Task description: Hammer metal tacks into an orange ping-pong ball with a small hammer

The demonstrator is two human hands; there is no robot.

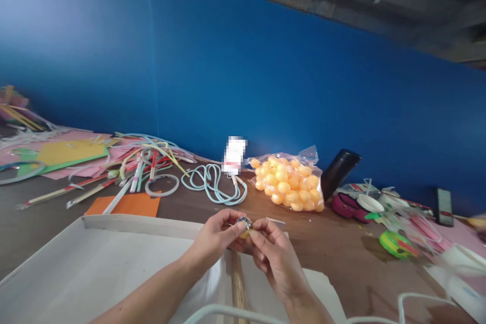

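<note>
My left hand [218, 238] and my right hand [275, 258] meet over the near edge of the table, fingertips close together. Between them is a small round piece [245, 223], shiny and dark-silver on top with some yellow-orange below; its exact kind is too small to make out. The left thumb and fingers close on it from one side, while the right thumb and index finger pinch its other side. Below the hands runs a bundle of thin wooden sticks [238, 283] beside a shallow white box [140, 220].
Behind the hands lies a clear bag of orange balls [286, 182]. A coiled light-blue cord [216, 187] with a badge is left of it, a black cylinder [339, 172] to its right. Colored strips and an orange sheet [129, 205] lie left; green tape [397, 244] lies right.
</note>
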